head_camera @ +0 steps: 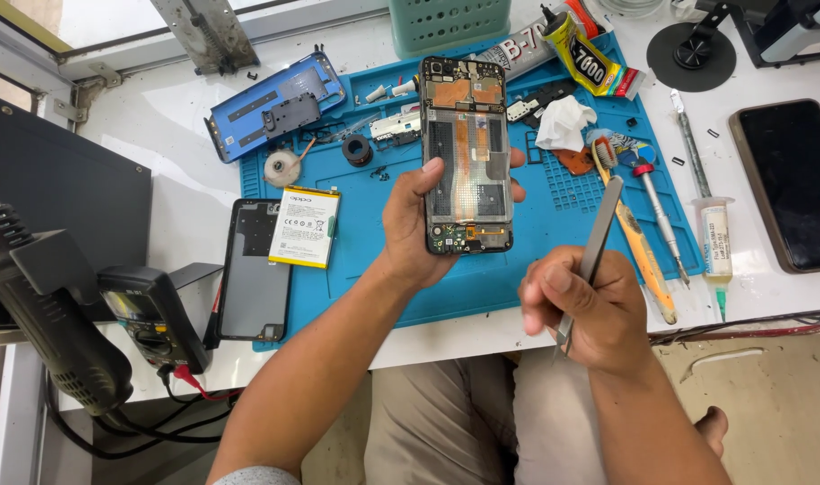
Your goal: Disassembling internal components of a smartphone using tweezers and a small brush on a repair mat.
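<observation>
L hand (419, 229) grips opened black smartphone w/ back cover off, boards & copper flex exposed (467, 153); fingers wrapped round both long edges, thumb on L edge. Phone held upright above blue silicone repair mat (482, 278), long axis running toward counter's far edge. R hand (581, 310) closed on slim steel tweezers (592, 256), tips pointing down-back, blunt end up. Phone lies up-left of R fingers, apart, not touching. R hand nearer counter's front edge.

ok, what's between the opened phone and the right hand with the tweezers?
In the head view, only bare blue repair mat shows between the opened phone, held in the left hand, and the right hand gripping tweezers.
</observation>
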